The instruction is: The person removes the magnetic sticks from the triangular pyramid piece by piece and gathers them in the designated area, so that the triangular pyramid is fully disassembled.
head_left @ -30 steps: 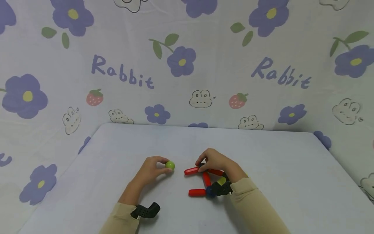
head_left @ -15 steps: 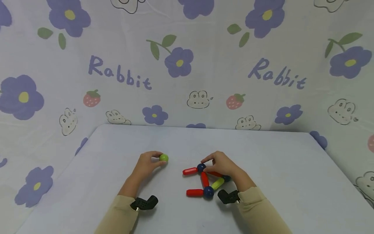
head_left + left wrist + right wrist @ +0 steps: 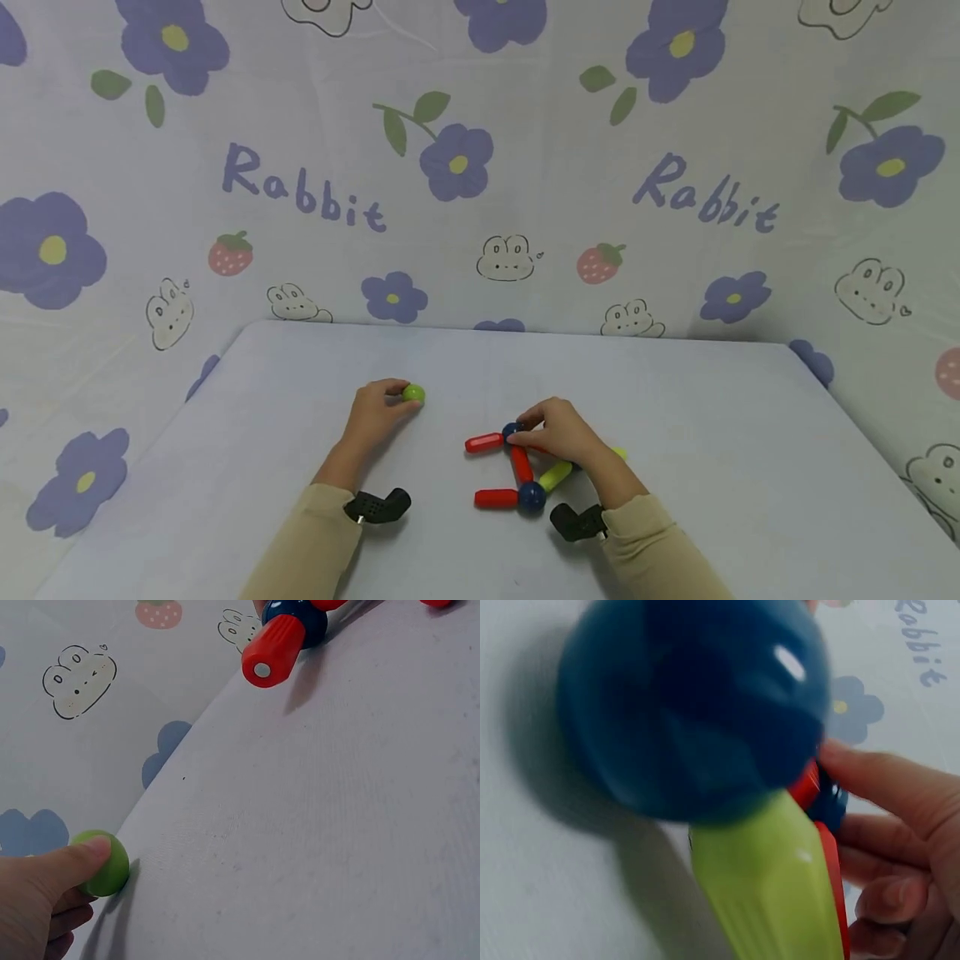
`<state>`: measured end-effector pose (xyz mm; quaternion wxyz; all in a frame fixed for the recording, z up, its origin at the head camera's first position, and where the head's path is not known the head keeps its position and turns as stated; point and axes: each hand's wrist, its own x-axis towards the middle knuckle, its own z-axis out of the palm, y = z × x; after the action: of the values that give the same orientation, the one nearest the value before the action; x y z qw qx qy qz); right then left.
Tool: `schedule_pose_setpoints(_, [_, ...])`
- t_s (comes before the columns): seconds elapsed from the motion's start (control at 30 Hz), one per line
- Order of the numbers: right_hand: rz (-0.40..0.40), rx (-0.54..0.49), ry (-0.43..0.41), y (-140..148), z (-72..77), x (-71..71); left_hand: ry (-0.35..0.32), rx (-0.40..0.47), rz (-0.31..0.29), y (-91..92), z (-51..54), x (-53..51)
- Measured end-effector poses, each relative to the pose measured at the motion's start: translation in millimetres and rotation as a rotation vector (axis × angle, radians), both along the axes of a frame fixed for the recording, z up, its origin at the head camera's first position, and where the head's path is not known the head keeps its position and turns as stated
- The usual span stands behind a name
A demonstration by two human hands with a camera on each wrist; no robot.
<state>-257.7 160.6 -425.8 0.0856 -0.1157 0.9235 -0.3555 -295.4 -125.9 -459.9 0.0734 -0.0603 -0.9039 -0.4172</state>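
My left hand (image 3: pixel 377 417) pinches a lime-green ball (image 3: pixel 414 393) between thumb and fingers, low over the white table; the left wrist view shows the thumb pressed on the green ball (image 3: pixel 109 870). To its right lies a magnetic ball-and-stick build. My right hand (image 3: pixel 566 432) pinches the build's far dark blue ball (image 3: pixel 513 431), from which a red stick (image 3: pixel 483 442) points left and another red stick (image 3: pixel 521 467) runs to a nearer blue ball (image 3: pixel 532 498). That ball bears a red stick (image 3: pixel 496 499) and a yellow-green stick (image 3: pixel 556 476). My right hand partly hides the build's right side.
A yellow-green piece (image 3: pixel 618 454) shows beyond the right wrist. Black wrist cameras (image 3: pixel 378 506) sit at both sleeves. Past the far edge of the white table (image 3: pixel 675 392) hangs a flowered cloth (image 3: pixel 420 208).
My left hand has carried the green ball away from the build, farther back and slightly left. The right fingers loosened a little around the blue ball, then closed on it again.
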Motion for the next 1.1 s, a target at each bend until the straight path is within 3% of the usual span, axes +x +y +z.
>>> schedule_pose_setpoints(0.37, [-0.024, 0.061, -0.025, -9.2, 6.1, 1.4, 0.02, 0.024, 0.072, -0.1, 0.6, -7.5])
schedule_pose_setpoints(1.1, [0.0, 0.082, -0.032, -6.1, 4.2, -1.6, -0.005, -0.014, 0.066, 4.2, 3.5, -8.8])
